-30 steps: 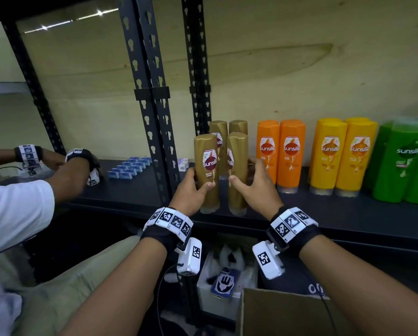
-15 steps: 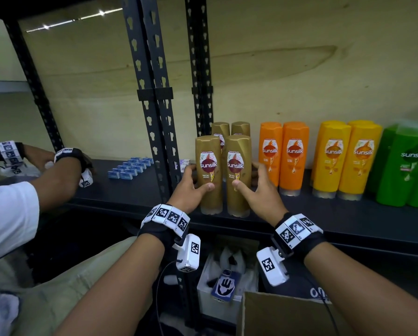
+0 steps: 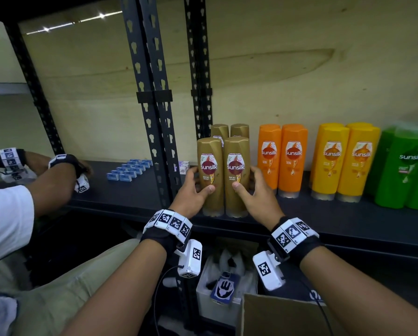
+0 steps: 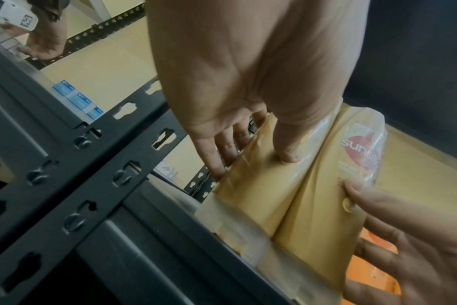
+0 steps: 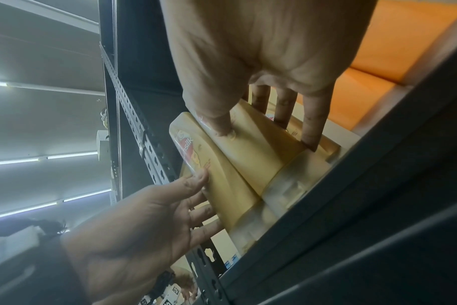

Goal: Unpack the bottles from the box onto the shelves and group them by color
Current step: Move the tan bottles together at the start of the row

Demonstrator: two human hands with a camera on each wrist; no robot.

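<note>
Shelf post (image 3: 154,141) left, orange bottles (image 3: 282,158) right

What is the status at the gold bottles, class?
Left hand holds left front gold bottle; right hand holds right front gold bottle. Both upright on shelf. Nothing blocking.

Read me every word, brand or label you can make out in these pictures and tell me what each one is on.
"sunsilk": front gold bottles, orange bottles, yellow bottles, green bottle.
"HAIR FALL": under the logo on the gold bottles; the line below is too small.
Blue boxes: print too small.
Wristbands: square code markers, no words.
Box below the shelf: partial lettering, unreadable.
</note>
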